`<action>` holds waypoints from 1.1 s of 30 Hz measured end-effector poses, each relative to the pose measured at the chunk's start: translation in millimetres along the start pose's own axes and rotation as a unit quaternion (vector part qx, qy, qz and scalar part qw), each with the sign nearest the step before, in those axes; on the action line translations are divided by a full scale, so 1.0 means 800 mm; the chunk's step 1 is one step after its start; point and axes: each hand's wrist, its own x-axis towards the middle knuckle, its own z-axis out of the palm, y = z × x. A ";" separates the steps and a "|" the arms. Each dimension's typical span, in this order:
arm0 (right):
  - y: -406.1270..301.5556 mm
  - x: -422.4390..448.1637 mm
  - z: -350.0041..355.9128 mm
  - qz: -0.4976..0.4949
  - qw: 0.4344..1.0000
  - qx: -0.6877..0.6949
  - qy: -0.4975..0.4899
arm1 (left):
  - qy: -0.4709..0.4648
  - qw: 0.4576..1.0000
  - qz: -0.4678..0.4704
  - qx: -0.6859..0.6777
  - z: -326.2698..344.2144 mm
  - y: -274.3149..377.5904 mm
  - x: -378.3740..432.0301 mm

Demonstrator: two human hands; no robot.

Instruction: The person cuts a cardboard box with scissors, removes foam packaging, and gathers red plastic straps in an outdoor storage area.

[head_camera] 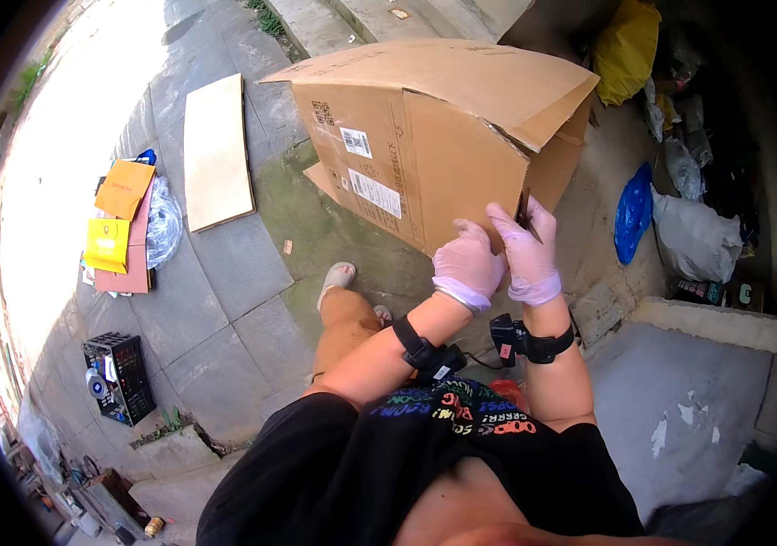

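A large brown cardboard box [463, 164] with printing and white labels stands tilted before me, its flaps loose at the right end. My left hand [470, 263], in a pale pink glove, is at the box's near lower edge, its fingers curled against the cardboard. Just to its right, my right hand [528, 242], gloved the same way, is at the box's near corner and grips a dark, narrow blade-like tool [530, 217] beside the cut or torn edge. The tool's exact kind cannot be told. Black straps with small devices are on both forearms.
A flat cardboard piece [218, 153] lies on the paving, left of the box. Farther left are stacked paper bags and cardboard [122, 239] and a black crate [122, 379]. At right lie a blue plastic bag [633, 215], a white sack [692, 232] and a yellow bag [627, 51]. Concrete steps [375, 20] rise beyond.
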 end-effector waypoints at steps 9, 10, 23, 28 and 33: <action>-0.071 0.020 -0.109 -0.059 0.978 -0.134 0.146 | 0.233 0.861 -0.107 -0.440 -0.064 -0.203 0.090; -0.090 0.021 -0.119 -0.058 0.970 -0.178 0.156 | 0.177 0.895 -0.155 -0.380 -0.062 -0.242 0.116; -0.131 0.051 -0.264 -0.068 0.934 -0.224 0.271 | -0.167 0.653 -0.027 -0.738 0.038 -0.327 0.359; -0.099 -0.005 -0.356 -0.010 0.891 -0.240 0.385 | -0.174 0.673 0.044 -0.717 0.000 -0.234 0.320; -0.065 -0.060 -0.426 0.111 0.779 -0.276 0.553 | -0.118 0.769 0.023 -0.627 -0.058 -0.112 0.289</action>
